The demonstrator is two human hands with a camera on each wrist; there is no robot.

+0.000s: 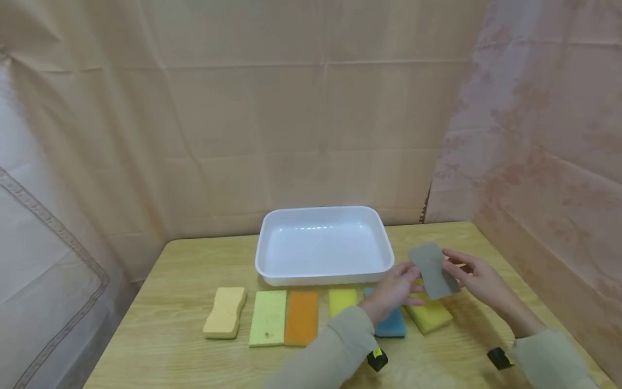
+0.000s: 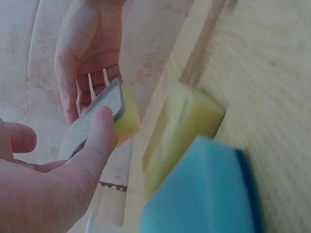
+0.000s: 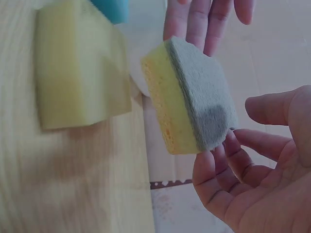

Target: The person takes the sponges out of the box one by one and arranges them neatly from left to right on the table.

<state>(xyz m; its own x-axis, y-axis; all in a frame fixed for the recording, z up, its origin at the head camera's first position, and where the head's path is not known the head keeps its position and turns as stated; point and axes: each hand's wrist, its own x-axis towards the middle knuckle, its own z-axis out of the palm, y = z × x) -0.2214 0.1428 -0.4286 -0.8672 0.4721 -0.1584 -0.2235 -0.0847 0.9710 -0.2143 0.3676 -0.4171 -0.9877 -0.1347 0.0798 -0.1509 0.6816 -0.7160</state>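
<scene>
A sponge [image 3: 167,104] with a grey scouring face [image 1: 432,270] is held tilted above the table's right side. My left hand [image 1: 392,286] pinches one end, its thumb on the grey face [image 2: 104,104] in the left wrist view. At the opposite end my right hand [image 1: 473,273] touches the sponge with bent fingertips; its thumb [image 3: 269,109] stands apart from the grey face in the right wrist view. Below lie a yellow sponge [image 1: 430,316] and a blue sponge [image 1: 391,324], the latter partly covered by my left hand.
A white tray [image 1: 323,281] stands at the back of the wooden table [image 1: 170,324]. Along the front lie a wavy-sided pale yellow sponge [image 1: 225,313], a light green pad [image 1: 268,317], an orange pad [image 1: 301,319] and another yellow sponge [image 1: 342,301]. Curtains hang behind and beside the table.
</scene>
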